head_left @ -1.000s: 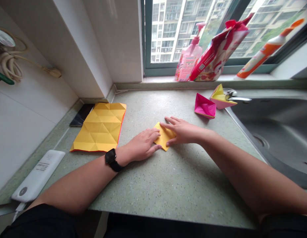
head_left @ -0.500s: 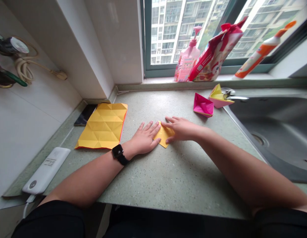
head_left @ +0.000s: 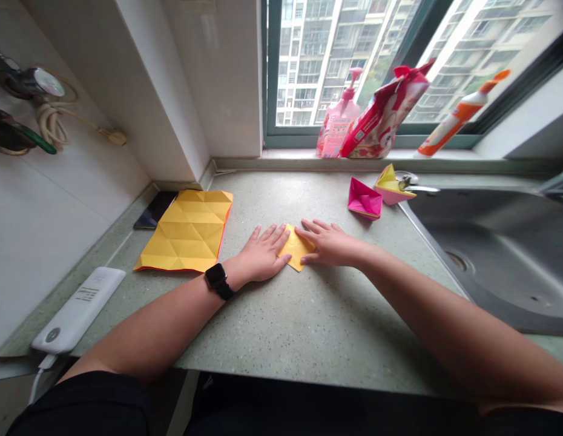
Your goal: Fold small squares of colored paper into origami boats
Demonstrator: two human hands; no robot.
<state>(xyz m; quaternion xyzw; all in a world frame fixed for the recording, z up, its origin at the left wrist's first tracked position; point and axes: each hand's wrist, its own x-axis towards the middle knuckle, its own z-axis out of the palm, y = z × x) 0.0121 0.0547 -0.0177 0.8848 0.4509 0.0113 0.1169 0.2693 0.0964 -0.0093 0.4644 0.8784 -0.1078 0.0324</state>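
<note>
A small folded piece of yellow paper (head_left: 297, 248) lies on the counter between my hands, its lower corner pointing toward me. My left hand (head_left: 264, 252), flat with fingers spread, presses on its left side. On the right side rests my right hand (head_left: 329, 242), fingers apart and tips on the paper; its palm hides part of that edge. Further left lies a large creased yellow sheet (head_left: 188, 230) with a red underside. Two folded paper pieces sit at the back right: a magenta one (head_left: 364, 200) and a yellow-and-pink one (head_left: 393, 186).
A steel sink (head_left: 499, 248) with a faucet (head_left: 418, 184) is at the right. A white power bank (head_left: 79, 310) with a cable and a dark phone (head_left: 154, 210) lie at the left. On the sill stand a pink pump bottle (head_left: 338, 124), a red bag (head_left: 384, 115) and an orange-white bottle (head_left: 458, 118).
My right hand has flattened slightly and shifted a little on the folded yellow paper. My left hand stays pressed on it. The camera view has tilted a little.
</note>
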